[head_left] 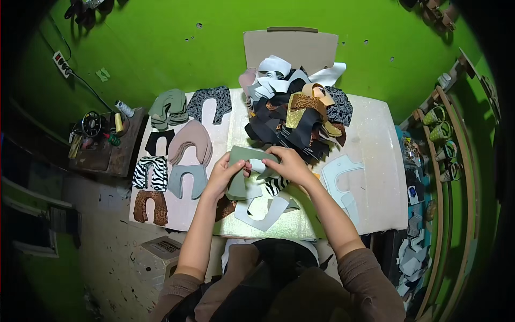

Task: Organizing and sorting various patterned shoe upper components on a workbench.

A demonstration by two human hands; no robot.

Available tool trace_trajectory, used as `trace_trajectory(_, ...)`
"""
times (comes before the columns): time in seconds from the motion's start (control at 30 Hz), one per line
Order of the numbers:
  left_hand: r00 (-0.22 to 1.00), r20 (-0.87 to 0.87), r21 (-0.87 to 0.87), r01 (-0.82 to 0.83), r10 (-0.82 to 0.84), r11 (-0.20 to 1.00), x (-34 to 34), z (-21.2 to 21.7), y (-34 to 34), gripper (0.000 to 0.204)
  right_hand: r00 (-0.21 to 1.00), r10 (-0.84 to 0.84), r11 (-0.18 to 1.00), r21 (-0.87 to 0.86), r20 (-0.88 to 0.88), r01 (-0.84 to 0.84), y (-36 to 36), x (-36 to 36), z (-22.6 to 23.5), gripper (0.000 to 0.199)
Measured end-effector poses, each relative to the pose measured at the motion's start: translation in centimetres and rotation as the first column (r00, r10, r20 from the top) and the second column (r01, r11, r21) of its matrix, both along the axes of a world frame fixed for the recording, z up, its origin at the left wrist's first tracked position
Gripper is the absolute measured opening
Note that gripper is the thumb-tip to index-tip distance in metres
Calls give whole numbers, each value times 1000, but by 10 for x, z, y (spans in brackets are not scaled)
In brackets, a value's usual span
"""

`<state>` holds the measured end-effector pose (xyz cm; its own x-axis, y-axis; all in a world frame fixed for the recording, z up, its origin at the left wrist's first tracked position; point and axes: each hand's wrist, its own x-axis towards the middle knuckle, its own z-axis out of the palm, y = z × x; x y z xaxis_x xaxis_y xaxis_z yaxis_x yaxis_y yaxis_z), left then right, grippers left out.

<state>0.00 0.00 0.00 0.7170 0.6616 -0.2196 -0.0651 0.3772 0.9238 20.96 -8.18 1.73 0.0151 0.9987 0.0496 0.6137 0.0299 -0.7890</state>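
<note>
While the person sits at the near edge of the white table [375,161], both hands are clamped on one sage-green shoe-upper piece [248,163] held just above the middle of the tabletop: the left hand [224,176] pinches its left edge with the fingers closed over it, and the right hand [289,165] grips its right end, thumb and fingers pressed together on the material. Just below the hands lie a pale grey cut piece [263,212] and a zebra-print scrap [276,185]. Farther off, a jumbled heap of dark, gold and white cut pieces [295,112] rises toward the cardboard sheet [292,48] at the far edge. To the left, sorted stacks sit in rows: a green stack [169,109], a black net-patterned stack [210,103], a taupe stack [190,142], a zebra-striped stack [151,173], a grey-blue stack [186,181] and a brown leopard-print stack [151,206]. To the right lies a pale blue template [340,172], flat on the table.
</note>
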Motion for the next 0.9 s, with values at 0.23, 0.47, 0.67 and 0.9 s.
trace_trajectory(0.23,976,-27,72,-215,217,974,-12,-1,-6,26,967,-230,969,122,112,216,-36,-42,-49,49)
trace_trajectory(0.47,981,-22,-7,-193,193,981,-15,-28,-28,29,944,177,984,-44,278,-171,-79,-82,-100,48)
trace_trajectory(0.67,968,-118,-46,-227,220,973,-19,-48,-47,23,980,-25,997,81,198,9,-80,-62,-88,23)
trace_trajectory(0.9,975,-181,35,-120,125,992,-7,-59,-64,11,840,105,948,-308,532,77,-105,-28,-82,47)
